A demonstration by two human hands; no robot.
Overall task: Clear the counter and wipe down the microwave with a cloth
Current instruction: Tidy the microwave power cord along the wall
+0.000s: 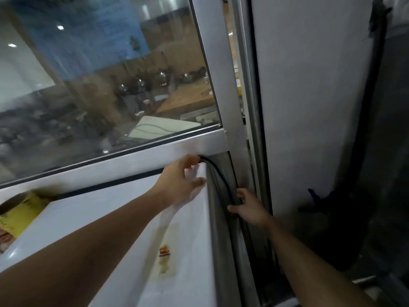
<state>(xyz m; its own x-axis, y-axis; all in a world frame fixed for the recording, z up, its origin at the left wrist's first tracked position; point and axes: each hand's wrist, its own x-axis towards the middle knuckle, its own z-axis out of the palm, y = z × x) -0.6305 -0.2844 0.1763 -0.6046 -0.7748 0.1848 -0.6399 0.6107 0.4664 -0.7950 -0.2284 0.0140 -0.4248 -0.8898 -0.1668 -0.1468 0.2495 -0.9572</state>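
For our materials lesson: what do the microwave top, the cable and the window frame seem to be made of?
Microwave: likely white painted metal, smooth with a soft sheen.
Cable: black, bends freely, probably rubber or plastic sheathing.
Window frame: pale, flat, dully reflective, perhaps aluminium or coated metal.

Perhaps a canteen: white appliance [124, 229] beside glass partition [99, 85].

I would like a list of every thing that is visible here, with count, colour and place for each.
Window: one, glass in a white frame, upper left.
Microwave: one, white, below the window; only its top shows.
Sticker: one, yellow and red, on the microwave top.
Box: one, yellow, left edge, on the microwave.
Cable: one, black, running down behind the microwave's right side.
Wall panel: one, white, right.
Left hand: at the microwave's back right corner, touching the cable's top end.
Right hand: pinching the cable lower down.
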